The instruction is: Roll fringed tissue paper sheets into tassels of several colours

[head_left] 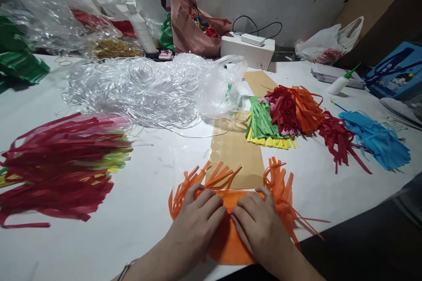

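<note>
An orange fringed tissue-paper sheet [231, 246] lies at the table's front edge, its cut strips spreading out past both hands. My left hand [201, 219] has its fingers curled onto the sheet's middle, left of centre. Close beside it, my right hand [255, 219] bends its fingers onto the same sheet, thumb near the left hand's fingertips. The paper under the fingertips is hidden. Behind the hands lies a tan paper sheet [235, 153] with round stickers.
Dark red and pink fringes [62, 167] lie at left. White string [141, 88] is heaped behind. Green fringe [262, 118], orange fringe [306, 107] and blue fringe [379, 140] lie right, near a glue bottle [339, 84]. A white box [249, 50] stands at the back.
</note>
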Tool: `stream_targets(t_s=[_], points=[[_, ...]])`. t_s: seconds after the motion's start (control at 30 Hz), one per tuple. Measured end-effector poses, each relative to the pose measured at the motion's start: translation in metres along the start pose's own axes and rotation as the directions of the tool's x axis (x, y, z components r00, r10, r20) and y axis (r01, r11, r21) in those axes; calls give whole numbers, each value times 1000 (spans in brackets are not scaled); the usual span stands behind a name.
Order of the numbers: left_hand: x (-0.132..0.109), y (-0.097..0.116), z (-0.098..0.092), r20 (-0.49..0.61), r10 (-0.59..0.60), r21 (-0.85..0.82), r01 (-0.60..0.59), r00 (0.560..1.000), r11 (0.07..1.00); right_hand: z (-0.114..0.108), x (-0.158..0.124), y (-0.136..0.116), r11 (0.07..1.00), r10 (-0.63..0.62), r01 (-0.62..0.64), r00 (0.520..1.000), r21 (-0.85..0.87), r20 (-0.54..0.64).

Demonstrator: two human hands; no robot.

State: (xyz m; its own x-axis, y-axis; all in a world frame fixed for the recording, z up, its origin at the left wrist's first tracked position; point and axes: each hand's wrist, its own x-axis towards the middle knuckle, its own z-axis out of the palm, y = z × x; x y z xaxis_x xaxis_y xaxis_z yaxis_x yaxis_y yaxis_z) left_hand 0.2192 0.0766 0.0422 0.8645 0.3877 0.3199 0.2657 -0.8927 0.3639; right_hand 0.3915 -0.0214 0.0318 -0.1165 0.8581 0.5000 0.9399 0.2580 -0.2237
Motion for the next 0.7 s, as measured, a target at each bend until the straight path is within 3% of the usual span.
stream_targets(t_s=[0.17,0.3,0.53,0.7], points=[[-3,-3,5,41,59,45,-61,997,997,0,-5,2,995,-80,85,993,-49,84],[-5,-4,5,48,75,57,-78,996,995,-7,-18,12,998,-66,68,995,-19,68],[-6,1,-1,-32,-31,-70,29,999,997,-19,-39,25,997,76,-76,997,1,-29],[2,7,0,-15,-154,-6,154,988,988,-14,-30,15,976,209,-211,977,-51,-36]])
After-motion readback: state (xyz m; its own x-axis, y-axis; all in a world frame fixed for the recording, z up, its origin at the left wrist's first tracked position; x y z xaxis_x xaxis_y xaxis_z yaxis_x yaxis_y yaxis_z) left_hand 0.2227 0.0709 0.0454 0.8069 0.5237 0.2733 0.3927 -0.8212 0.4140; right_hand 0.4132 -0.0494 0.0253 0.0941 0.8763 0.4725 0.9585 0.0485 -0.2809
